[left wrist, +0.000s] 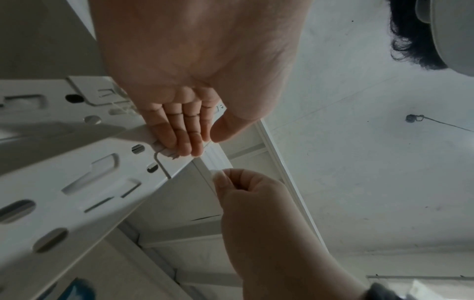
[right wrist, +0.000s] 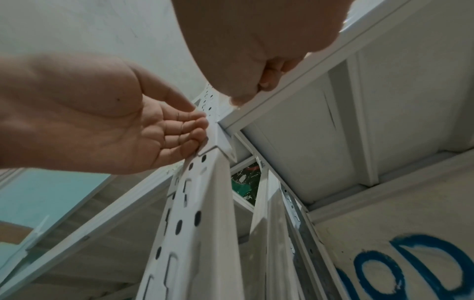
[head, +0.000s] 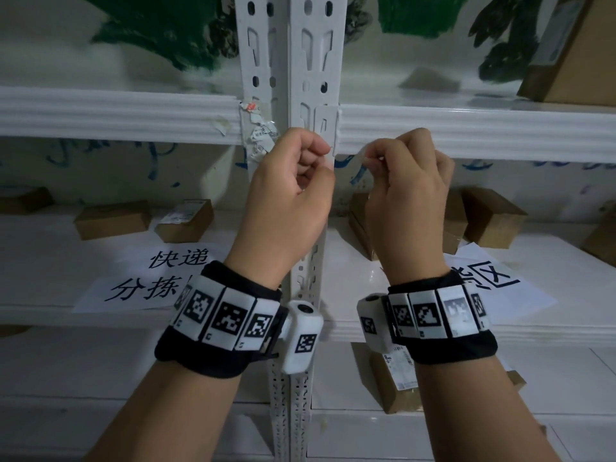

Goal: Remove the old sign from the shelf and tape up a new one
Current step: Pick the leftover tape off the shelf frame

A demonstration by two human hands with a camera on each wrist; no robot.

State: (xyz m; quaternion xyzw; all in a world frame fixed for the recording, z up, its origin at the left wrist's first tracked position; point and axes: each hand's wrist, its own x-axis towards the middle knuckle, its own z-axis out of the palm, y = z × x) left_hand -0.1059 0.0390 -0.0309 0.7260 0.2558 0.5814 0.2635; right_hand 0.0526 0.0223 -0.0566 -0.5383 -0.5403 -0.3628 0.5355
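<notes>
Both hands are raised at the white slotted upright (head: 313,78) where the shelf beam (head: 116,115) meets it. My right hand (head: 373,158) pinches one end of a short strip of clear tape (head: 355,158) between thumb and forefinger. In the left wrist view the tape (left wrist: 215,160) runs from that pinch (left wrist: 223,176) up to my left hand (left wrist: 207,142). My left hand (head: 323,158) has curled fingers against the upright's bracket and pinches the strip's other end. Torn scraps of the old sign (head: 261,131) cling to the beam's end. Two printed sheets (head: 150,278) (head: 500,281) lie on the shelf below.
Small cardboard boxes (head: 113,218) (head: 185,216) (head: 493,221) sit at the back of the middle shelf, another (head: 573,55) on the upper shelf at right, and a labelled one (head: 400,378) on the shelf beneath. A painted wall stands behind the rack.
</notes>
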